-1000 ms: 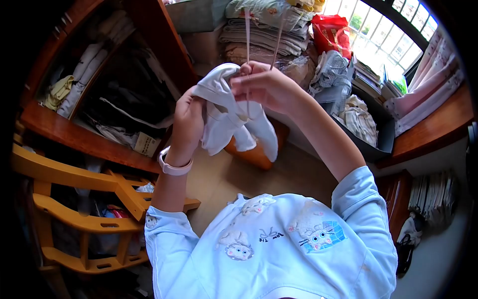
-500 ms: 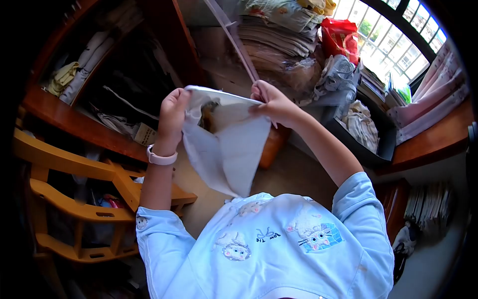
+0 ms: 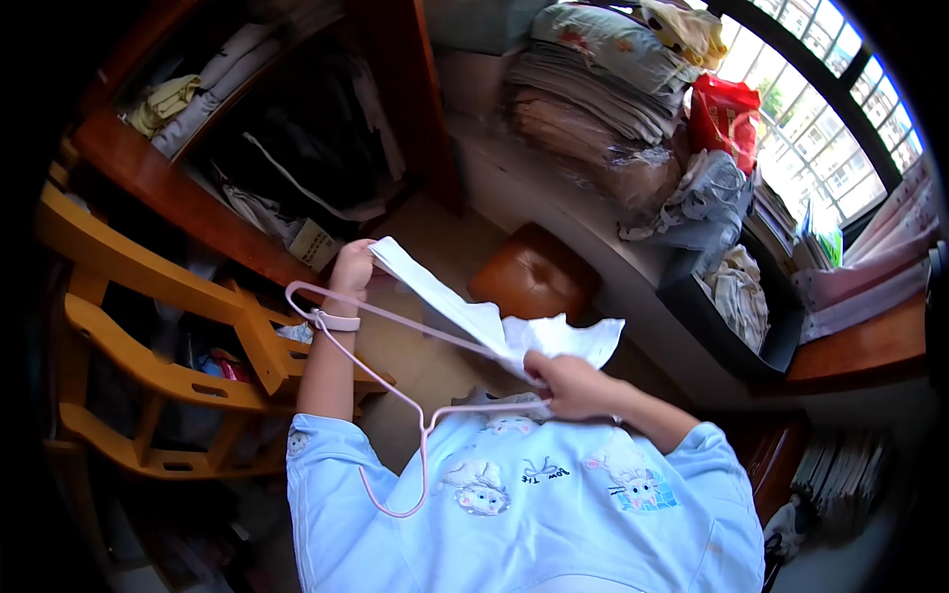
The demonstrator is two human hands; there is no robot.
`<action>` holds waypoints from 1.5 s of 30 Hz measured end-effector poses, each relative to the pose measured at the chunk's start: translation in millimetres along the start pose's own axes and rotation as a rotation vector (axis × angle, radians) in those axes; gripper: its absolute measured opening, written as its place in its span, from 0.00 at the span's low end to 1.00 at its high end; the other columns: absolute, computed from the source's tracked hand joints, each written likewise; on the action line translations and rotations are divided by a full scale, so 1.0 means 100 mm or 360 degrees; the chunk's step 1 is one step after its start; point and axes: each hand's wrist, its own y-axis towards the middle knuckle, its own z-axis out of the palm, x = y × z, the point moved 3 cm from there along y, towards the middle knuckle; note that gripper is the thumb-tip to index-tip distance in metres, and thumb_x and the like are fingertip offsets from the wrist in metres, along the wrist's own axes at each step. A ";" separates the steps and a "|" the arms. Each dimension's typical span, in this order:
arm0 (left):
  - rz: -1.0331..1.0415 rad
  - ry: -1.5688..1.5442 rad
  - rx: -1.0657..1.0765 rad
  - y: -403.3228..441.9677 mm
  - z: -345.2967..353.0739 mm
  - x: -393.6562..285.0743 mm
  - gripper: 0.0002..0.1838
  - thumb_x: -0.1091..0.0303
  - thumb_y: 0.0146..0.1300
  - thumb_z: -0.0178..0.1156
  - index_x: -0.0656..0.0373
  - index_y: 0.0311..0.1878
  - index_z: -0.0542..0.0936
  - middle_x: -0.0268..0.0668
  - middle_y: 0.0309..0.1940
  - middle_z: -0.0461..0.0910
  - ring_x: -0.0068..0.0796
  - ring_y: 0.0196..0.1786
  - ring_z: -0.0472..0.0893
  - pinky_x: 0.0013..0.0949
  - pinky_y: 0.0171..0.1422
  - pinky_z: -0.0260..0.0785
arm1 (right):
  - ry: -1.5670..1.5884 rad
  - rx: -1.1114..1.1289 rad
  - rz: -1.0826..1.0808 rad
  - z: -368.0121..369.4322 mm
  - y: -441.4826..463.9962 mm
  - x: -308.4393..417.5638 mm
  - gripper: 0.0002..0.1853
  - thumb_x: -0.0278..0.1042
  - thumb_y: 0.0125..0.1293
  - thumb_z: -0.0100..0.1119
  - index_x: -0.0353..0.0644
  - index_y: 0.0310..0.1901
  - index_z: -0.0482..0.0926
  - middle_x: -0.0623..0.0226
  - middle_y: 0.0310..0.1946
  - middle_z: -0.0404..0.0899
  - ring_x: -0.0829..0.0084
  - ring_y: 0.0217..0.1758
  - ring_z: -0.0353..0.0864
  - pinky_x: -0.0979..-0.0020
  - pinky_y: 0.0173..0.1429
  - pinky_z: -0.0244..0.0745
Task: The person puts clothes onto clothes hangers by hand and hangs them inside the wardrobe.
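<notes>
A white garment (image 3: 474, 316) is stretched between my two hands in front of my chest. Its upper left end is pinched in my left hand (image 3: 352, 272), which wears a pale band at the wrist. My right hand (image 3: 573, 385) is closed on the garment's lower part and also on a pink hanger (image 3: 381, 381). The hanger lies across the space below the garment, its hook pointing down toward my shirt and its left end near my left wrist. Part of the hanger's right side is hidden by my right hand.
A brown cushioned stool (image 3: 534, 275) stands on the floor beyond the garment. An open wardrobe (image 3: 198, 212) and a yellow wooden frame (image 3: 148, 346) are at the left. Folded textiles (image 3: 603, 84), a red bag (image 3: 724, 119) and a dark bin (image 3: 732, 346) are at the right.
The garment, earlier bunched, then spread open, is now pulled slantwise. My right hand has moved down toward my chest, and the hanger has swung from above my hands to below them. The view has shifted.
</notes>
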 end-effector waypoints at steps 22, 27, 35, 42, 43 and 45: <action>0.1259 0.1149 -0.0933 -0.26 -0.33 -0.51 0.05 0.77 0.50 0.59 0.63 0.24 0.72 0.43 0.18 0.75 0.39 0.20 0.74 0.34 0.26 0.68 | 0.1058 0.0093 0.0222 0.52 0.10 -0.24 0.10 0.26 0.55 0.56 0.39 0.36 0.65 0.63 0.30 0.69 0.73 0.37 0.66 0.72 0.45 0.63; 0.0966 0.0924 -0.1013 -0.07 -0.61 -0.59 0.04 0.78 0.50 0.57 0.65 0.24 0.72 0.43 0.20 0.76 0.35 0.23 0.76 0.34 0.28 0.71 | 0.1011 0.0327 0.0237 0.60 0.23 -0.24 0.10 0.26 0.54 0.54 0.38 0.38 0.66 0.63 0.30 0.69 0.72 0.37 0.67 0.73 0.45 0.63; 0.1041 0.0983 -0.0863 0.02 -0.58 -0.54 0.08 0.80 0.50 0.54 0.64 0.19 0.68 0.41 0.15 0.70 0.31 0.20 0.71 0.31 0.25 0.64 | 0.1094 0.0189 0.0133 0.68 0.67 -0.09 0.10 0.25 0.52 0.54 0.38 0.36 0.66 0.64 0.27 0.67 0.72 0.34 0.66 0.71 0.41 0.63; 0.1380 0.0894 -0.0453 -0.24 -0.17 -0.56 0.04 0.81 0.48 0.53 0.61 0.25 0.69 0.41 0.20 0.71 0.34 0.22 0.73 0.29 0.25 0.64 | 0.1112 0.0055 0.0029 0.73 1.42 0.13 0.11 0.24 0.51 0.58 0.39 0.32 0.64 0.67 0.25 0.65 0.75 0.32 0.65 0.71 0.39 0.63; 0.1382 0.0895 -0.0457 -0.24 -0.22 -0.60 0.04 0.81 0.48 0.53 0.61 0.25 0.69 0.41 0.20 0.71 0.34 0.22 0.73 0.29 0.25 0.64 | 0.1156 0.0003 0.0017 0.73 1.51 0.14 0.12 0.24 0.51 0.58 0.39 0.32 0.63 0.68 0.24 0.64 0.76 0.31 0.64 0.72 0.38 0.63; 0.1362 0.0682 -0.0366 -0.21 -0.33 -0.74 0.08 0.77 0.48 0.56 0.61 0.33 0.71 0.43 0.33 0.71 0.33 0.34 0.74 0.26 0.32 0.66 | 0.1128 -0.0049 -0.0033 0.62 1.64 0.23 0.12 0.23 0.50 0.57 0.40 0.31 0.62 0.70 0.23 0.62 0.78 0.29 0.62 0.73 0.35 0.62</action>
